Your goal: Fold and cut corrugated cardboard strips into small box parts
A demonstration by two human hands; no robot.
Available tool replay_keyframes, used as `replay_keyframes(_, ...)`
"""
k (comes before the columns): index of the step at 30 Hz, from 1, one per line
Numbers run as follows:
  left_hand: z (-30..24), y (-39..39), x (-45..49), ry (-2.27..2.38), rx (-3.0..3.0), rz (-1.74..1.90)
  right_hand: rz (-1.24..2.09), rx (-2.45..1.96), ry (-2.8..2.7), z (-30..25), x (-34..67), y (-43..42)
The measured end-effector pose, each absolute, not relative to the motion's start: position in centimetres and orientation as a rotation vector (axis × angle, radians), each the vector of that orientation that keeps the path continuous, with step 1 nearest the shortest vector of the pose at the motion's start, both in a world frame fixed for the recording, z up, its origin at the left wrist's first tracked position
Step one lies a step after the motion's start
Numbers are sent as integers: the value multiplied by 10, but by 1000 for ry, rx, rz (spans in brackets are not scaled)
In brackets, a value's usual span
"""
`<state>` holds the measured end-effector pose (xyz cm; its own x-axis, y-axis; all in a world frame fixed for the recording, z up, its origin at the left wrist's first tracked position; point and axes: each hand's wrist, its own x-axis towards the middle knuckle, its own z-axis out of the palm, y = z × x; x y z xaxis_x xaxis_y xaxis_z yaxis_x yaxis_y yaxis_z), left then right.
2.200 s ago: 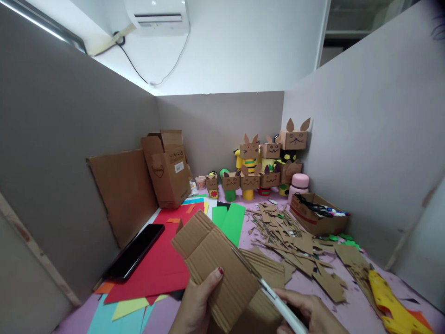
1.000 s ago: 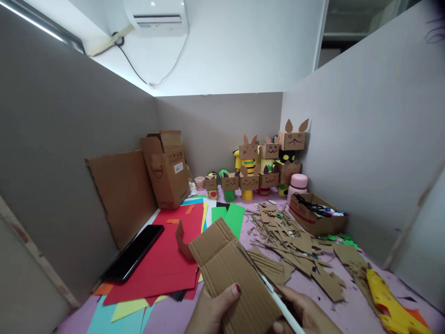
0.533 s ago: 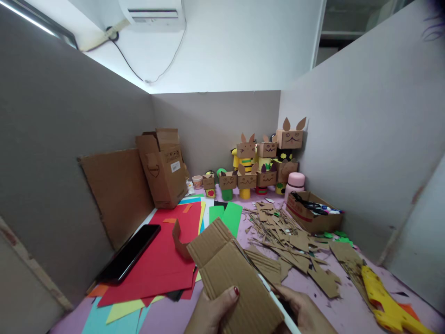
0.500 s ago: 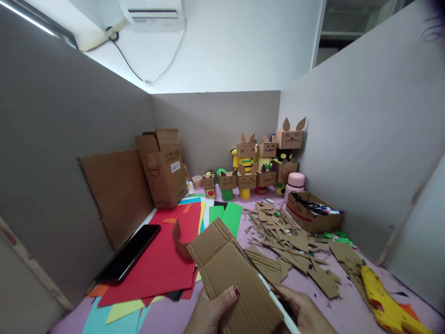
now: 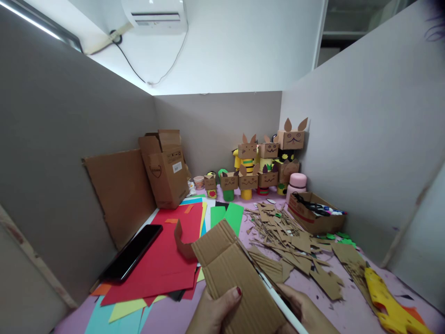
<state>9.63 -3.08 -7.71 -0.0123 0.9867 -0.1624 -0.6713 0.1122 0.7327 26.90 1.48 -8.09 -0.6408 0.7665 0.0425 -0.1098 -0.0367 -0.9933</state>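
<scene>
In my left hand (image 5: pixel 217 308) is a folded piece of brown corrugated cardboard (image 5: pixel 239 283), tilted, its thumb with a dark red nail pressed on the near face. A long, thin white strip or tool (image 5: pixel 283 304) runs along the cardboard's right edge; its kind is unclear. Behind that edge, my right hand (image 5: pixel 306 308) is closed, its fingertips partly hidden, with something dark beside them. Just left of the cardboard's top, a curled brown cardboard strip (image 5: pixel 183 243) stands on the red paper (image 5: pixel 163 260).
Cardboard scraps (image 5: pixel 295 246) are heaped to the right. A yellow glue gun (image 5: pixel 385 301) lies at the right front, behind it a box of pens (image 5: pixel 314 215). A black phone (image 5: pixel 134 253) lies left. Cardboard animal figures (image 5: pixel 248 181) and a tall carton (image 5: pixel 165 176) stand at the back.
The whole view has shifted slightly right. More of the white strip shows at the cardboard's right edge; both hands keep nearly the same hold.
</scene>
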Motion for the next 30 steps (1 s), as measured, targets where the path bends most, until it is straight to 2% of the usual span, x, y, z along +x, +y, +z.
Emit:
replay_keyframes(9,-74,-32,95,767,507,1401,1835,-699,-1518,-88,269,21)
replay_keyframes(20,-83,-31,99,638,698,1315,1790,-678,-1403,-98,263,21)
replay_keyframes(30,-85,-32,102,594,645,1281,1715,-663,-1407,-114,262,28)
